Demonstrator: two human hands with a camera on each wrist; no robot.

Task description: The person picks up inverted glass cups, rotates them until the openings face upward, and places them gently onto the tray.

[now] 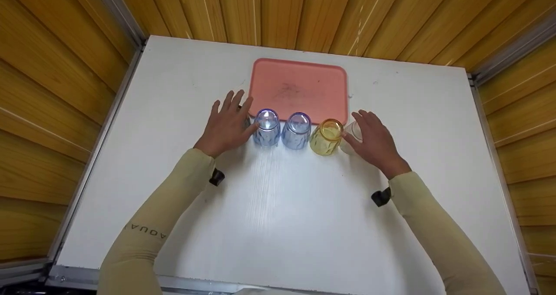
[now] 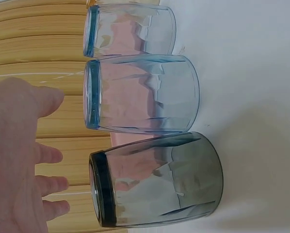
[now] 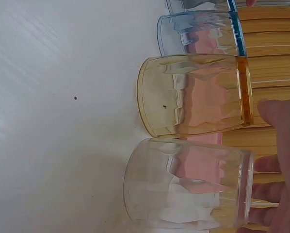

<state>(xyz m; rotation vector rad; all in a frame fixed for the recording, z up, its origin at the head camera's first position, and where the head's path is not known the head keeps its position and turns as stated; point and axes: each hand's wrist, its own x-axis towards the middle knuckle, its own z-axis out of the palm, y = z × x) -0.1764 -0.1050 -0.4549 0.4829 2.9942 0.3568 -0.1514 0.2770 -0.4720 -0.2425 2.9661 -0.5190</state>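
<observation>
Tumblers, five, faceted glass, inverted with thick bases uppermost, set in one row across the middle of the white surface [image 1: 282, 230]. From the person's left:

1. Smoky grey tumbler [image 2: 169, 184]; in the head view almost wholly hidden by the left hand [image 1: 226, 127], seen in full from the left wrist.
2. Blue tumbler [image 1: 267, 134], beside the grey; whether their rims touch cannot be told.
3. Second blue tumbler [image 1: 296, 136], just beside the first; cut off in the right wrist view by the amber one.
4. Amber tumbler [image 1: 323, 146], tinted deepest at the base.
5. Colourless tumbler [image 3: 179, 187], end of row; partly covered by the right hand [image 1: 375, 140] in the head view, its outline faint against the white.

Left grip: apart, fingers spread, thumb towards the first blue tumbler; in the left wrist view a gap shows between fingertips and grey base.

Right grip: apart, fingers extended beyond the colourless tumbler's base, thumb near the amber base; contact cannot be told, the fingers being partly behind glass and cut off at the frame edge.

Tray, one, pink [image 1: 299, 84], rounded corners, dark scuffs; behind the row, near edge partly masked by tumblers.

Sleeves, two, pale khaki [image 1: 169, 208]; left one lettered, the lettering incompletely legible.

Wall, wood-panelled [image 1: 278, 17], cropped above.
</observation>
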